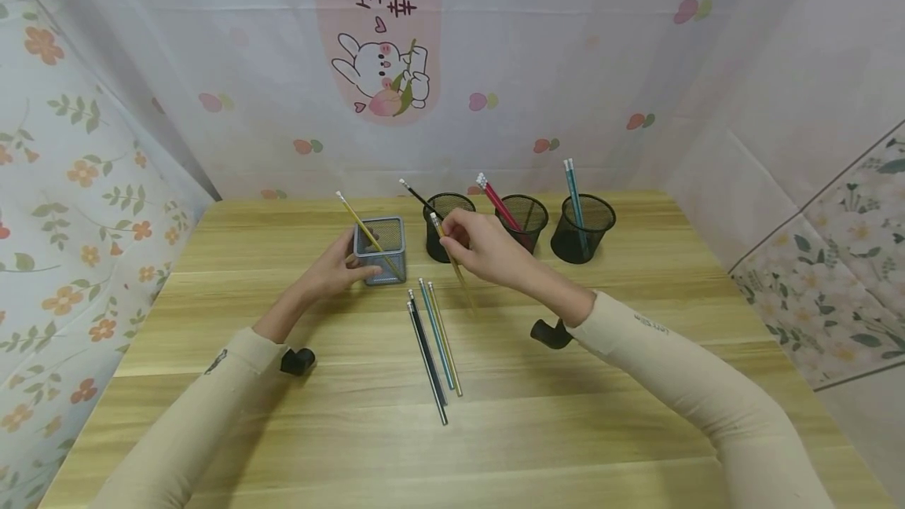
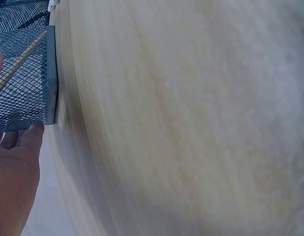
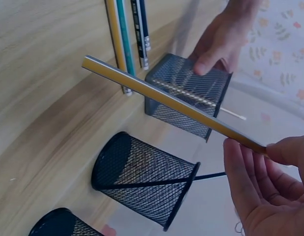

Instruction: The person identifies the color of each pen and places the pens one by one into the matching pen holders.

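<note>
My left hand holds a square grey mesh pencil holder, thumb on its near side. One yellow pencil leans inside that holder, eraser end up. Between thumb and fingertips, my right hand pinches another yellow pencil near its eraser end. That pencil slants through the air, its other end lower, and touches no holder that I can see. On the table in front lie two black pencils, a blue pencil and a yellow pencil, side by side.
Three round black mesh holders stand at the back: the left one with a black pencil, the middle one with red pencils, the right one with blue pencils. A printed curtain hangs behind the table.
</note>
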Tool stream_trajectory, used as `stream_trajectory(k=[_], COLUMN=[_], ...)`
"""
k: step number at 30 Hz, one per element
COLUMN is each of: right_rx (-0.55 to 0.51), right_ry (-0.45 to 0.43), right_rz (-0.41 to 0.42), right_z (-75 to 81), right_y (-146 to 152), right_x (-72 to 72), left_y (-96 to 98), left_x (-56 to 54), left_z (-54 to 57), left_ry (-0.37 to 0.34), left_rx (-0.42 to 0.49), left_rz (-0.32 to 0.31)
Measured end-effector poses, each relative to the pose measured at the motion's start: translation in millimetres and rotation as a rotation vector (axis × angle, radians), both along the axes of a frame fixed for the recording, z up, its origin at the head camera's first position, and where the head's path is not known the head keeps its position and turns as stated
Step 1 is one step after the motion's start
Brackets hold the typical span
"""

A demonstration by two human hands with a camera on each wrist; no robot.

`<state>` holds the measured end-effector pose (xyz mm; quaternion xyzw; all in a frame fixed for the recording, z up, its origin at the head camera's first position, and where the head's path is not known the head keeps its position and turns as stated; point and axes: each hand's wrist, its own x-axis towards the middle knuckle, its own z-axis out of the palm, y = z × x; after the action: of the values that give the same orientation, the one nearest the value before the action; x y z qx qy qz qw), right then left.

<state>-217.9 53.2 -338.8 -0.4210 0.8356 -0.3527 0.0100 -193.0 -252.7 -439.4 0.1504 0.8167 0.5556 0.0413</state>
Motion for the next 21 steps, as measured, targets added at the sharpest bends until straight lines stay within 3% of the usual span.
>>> stream_trajectory(k=[21], right_rx=[-0.269], right_ry=[0.144], right_rz=[0.026], right_z=[33.2], right_y=[-24], right_x=[-0.7], left_y=[0.5], left_x=[1.0], left_z=[2.9], left_ry=[-0.008], left_rx=[-0.011], left_rz=[0.005])
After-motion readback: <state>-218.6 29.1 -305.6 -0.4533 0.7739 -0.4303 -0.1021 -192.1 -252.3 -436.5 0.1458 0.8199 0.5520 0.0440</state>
